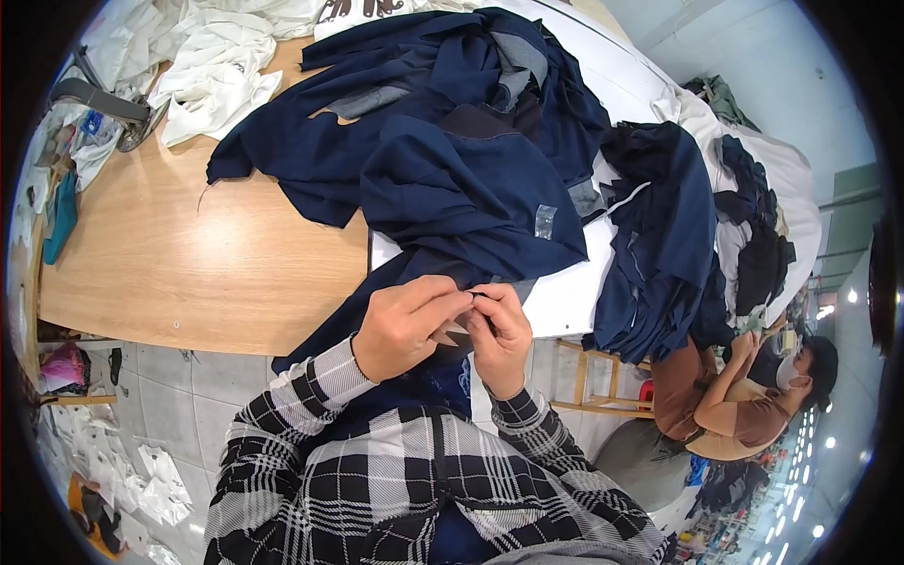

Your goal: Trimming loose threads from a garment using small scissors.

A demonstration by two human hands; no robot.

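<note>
Both hands meet at the table's near edge, in front of my body. My left hand (407,325) is closed, its thumb and fingertips pinching a dark edge of the navy garment (461,188). Close against it, my right hand (499,339) pinches the same small bit of cloth. Below the left fingers shows a pale pointed shape, too small to tell what it is. The garment lies crumpled over the table, with grey inner cloth showing and a clear shiny sticker (544,221) on its right part. One navy length hangs over the edge below my left wrist.
The wooden table (141,254) spreads left, with white garments (217,80) and a grey stand (104,102) at its far side. More navy garments (659,226) are heaped at the right. A masked co-worker (744,395) sits beyond them, near a wooden stool (603,377).
</note>
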